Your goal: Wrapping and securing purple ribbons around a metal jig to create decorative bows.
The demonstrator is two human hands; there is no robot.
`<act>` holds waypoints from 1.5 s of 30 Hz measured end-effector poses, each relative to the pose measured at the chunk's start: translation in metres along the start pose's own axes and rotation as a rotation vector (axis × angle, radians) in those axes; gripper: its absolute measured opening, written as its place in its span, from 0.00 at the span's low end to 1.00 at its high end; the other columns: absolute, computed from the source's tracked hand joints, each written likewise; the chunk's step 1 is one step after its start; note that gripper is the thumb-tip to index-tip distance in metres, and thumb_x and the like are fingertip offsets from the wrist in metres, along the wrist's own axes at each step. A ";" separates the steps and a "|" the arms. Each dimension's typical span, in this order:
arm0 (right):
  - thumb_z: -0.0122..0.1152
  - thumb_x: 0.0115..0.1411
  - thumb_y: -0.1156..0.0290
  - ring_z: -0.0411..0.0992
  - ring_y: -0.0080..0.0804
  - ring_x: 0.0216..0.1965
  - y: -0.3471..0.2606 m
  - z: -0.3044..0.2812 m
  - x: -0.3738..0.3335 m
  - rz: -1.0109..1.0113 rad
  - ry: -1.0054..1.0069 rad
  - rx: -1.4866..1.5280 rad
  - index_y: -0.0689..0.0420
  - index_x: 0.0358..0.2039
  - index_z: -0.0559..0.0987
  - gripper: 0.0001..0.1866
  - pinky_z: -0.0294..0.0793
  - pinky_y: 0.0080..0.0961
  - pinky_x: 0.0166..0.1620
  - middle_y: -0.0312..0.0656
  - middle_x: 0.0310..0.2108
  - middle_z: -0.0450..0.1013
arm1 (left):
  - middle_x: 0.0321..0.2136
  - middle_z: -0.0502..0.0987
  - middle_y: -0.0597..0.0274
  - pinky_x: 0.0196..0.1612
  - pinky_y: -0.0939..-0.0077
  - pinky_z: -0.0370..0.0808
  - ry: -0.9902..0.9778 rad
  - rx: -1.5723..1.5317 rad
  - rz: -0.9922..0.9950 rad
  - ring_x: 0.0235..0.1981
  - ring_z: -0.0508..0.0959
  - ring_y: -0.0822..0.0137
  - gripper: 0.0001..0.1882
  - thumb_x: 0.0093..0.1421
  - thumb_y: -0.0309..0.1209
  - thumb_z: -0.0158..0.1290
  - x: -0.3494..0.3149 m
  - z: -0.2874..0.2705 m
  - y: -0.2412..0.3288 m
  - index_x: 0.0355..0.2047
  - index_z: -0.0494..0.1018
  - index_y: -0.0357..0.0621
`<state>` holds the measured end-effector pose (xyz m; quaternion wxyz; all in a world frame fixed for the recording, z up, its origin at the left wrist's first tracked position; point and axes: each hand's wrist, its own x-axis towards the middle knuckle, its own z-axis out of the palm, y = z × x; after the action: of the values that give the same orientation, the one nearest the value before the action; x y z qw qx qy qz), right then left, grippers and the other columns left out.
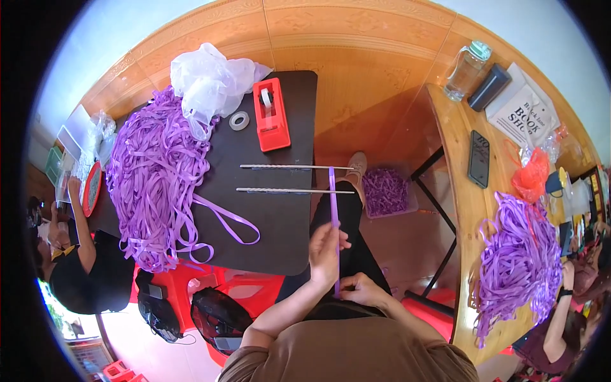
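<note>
Centre frame, the left hand [326, 251] grips a purple ribbon [335, 207] stretching lengthwise up to pale rods [286, 190]; the right hand [364, 290], lower, seemingly pinches it.

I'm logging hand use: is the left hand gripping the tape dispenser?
No, the left hand holds a purple ribbon; the dispenser sits on the dark table.

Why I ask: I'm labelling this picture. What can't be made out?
In the head view:
Ribbon: stretch inside the left hand, hidden by its fingers.
Table under the ribbon pile: covered.
Box: floor buried under purple strips.
Person at far left: partly cut off by the picture's edge.
</note>
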<state>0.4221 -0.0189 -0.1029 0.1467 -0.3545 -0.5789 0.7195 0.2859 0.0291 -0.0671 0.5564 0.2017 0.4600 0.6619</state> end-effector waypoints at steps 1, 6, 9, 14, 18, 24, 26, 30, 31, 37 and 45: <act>0.56 0.50 0.76 0.70 0.20 0.28 0.001 0.001 0.002 -0.001 -0.002 0.000 0.64 0.27 0.78 0.06 0.68 0.21 0.35 0.40 0.23 0.75 | 0.28 0.75 0.65 0.30 0.84 0.70 -0.054 0.068 -0.042 0.24 0.74 0.75 0.10 0.64 0.29 0.47 -0.002 -0.004 0.002 0.44 0.71 0.39; 0.59 0.51 0.68 0.74 0.35 0.27 0.023 0.013 0.009 0.045 0.165 -0.241 0.58 0.31 0.80 0.09 0.71 0.30 0.35 0.44 0.24 0.75 | 0.26 0.75 0.64 0.26 0.85 0.68 -0.154 0.171 -0.125 0.21 0.73 0.76 0.12 0.67 0.33 0.43 -0.010 -0.008 0.013 0.45 0.71 0.40; 0.59 0.51 0.64 0.74 0.40 0.28 0.021 0.014 0.012 0.036 0.142 -0.281 0.56 0.31 0.80 0.10 0.71 0.33 0.34 0.46 0.25 0.75 | 0.25 0.75 0.64 0.25 0.84 0.68 -0.125 0.103 -0.177 0.20 0.73 0.76 0.12 0.67 0.34 0.43 -0.009 -0.019 0.007 0.44 0.71 0.40; 0.59 0.52 0.68 0.73 0.34 0.26 0.011 0.008 0.011 0.019 0.094 -0.404 0.60 0.31 0.79 0.09 0.70 0.30 0.33 0.45 0.25 0.75 | 0.27 0.76 0.61 0.25 0.83 0.70 -0.156 0.067 -0.244 0.21 0.75 0.73 0.15 0.67 0.36 0.43 -0.008 -0.029 0.001 0.44 0.70 0.37; 0.59 0.52 0.72 0.73 0.30 0.25 0.004 0.008 0.009 -0.025 0.089 -0.389 0.61 0.30 0.79 0.07 0.70 0.26 0.32 0.43 0.25 0.76 | 0.27 0.77 0.57 0.27 0.81 0.72 -0.176 0.070 -0.227 0.22 0.76 0.71 0.15 0.67 0.36 0.44 -0.007 -0.035 -0.002 0.43 0.70 0.36; 0.61 0.44 0.82 0.72 0.38 0.28 -0.030 -0.026 0.020 -0.545 0.902 -0.765 0.61 0.29 0.78 0.09 0.70 0.31 0.30 0.43 0.26 0.74 | 0.27 0.77 0.56 0.28 0.79 0.73 -0.203 0.106 -0.229 0.22 0.77 0.69 0.15 0.67 0.36 0.43 -0.006 -0.038 0.003 0.42 0.69 0.36; 0.63 0.42 0.83 0.71 0.42 0.32 -0.068 -0.040 0.033 -0.725 0.994 -0.975 0.59 0.34 0.77 0.15 0.69 0.33 0.31 0.43 0.34 0.73 | 0.27 0.77 0.56 0.28 0.79 0.73 -0.199 0.102 -0.221 0.22 0.77 0.69 0.15 0.67 0.36 0.43 -0.008 -0.039 0.006 0.42 0.69 0.35; 0.59 0.42 0.72 0.71 0.34 0.38 -0.102 -0.059 0.060 -1.098 0.861 -1.388 0.54 0.39 0.79 0.19 0.66 0.27 0.35 0.42 0.44 0.71 | 0.27 0.77 0.56 0.27 0.79 0.72 -0.249 0.101 -0.221 0.21 0.76 0.69 0.15 0.67 0.36 0.42 -0.011 -0.037 0.010 0.42 0.69 0.34; 0.59 0.42 0.71 0.71 0.33 0.39 -0.103 -0.062 0.068 -1.140 0.845 -1.451 0.54 0.38 0.80 0.18 0.66 0.26 0.35 0.41 0.44 0.72 | 0.26 0.77 0.56 0.27 0.79 0.71 -0.264 0.108 -0.213 0.21 0.76 0.70 0.15 0.67 0.36 0.42 -0.012 -0.036 0.012 0.42 0.68 0.34; 0.60 0.41 0.69 0.69 0.34 0.45 -0.104 -0.063 0.079 -1.266 0.722 -1.643 0.54 0.29 0.82 0.12 0.66 0.23 0.36 0.38 0.40 0.75 | 0.25 0.76 0.58 0.27 0.79 0.70 -0.252 0.076 -0.236 0.21 0.76 0.69 0.15 0.68 0.36 0.41 -0.015 -0.039 0.018 0.40 0.69 0.35; 0.60 0.42 0.71 0.69 0.32 0.46 -0.100 -0.052 0.068 -1.232 0.630 -1.606 0.52 0.28 0.81 0.09 0.66 0.22 0.34 0.35 0.40 0.75 | 0.46 0.74 0.49 0.50 0.71 0.70 -0.825 0.967 0.030 0.46 0.75 0.60 0.21 0.63 0.34 0.49 -0.040 -0.086 0.070 0.52 0.66 0.33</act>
<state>0.3897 0.0899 -0.0368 0.3522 -0.1631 -0.9002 -0.1973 0.1923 -0.0377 -0.0413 0.5245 0.6751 0.4517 0.2551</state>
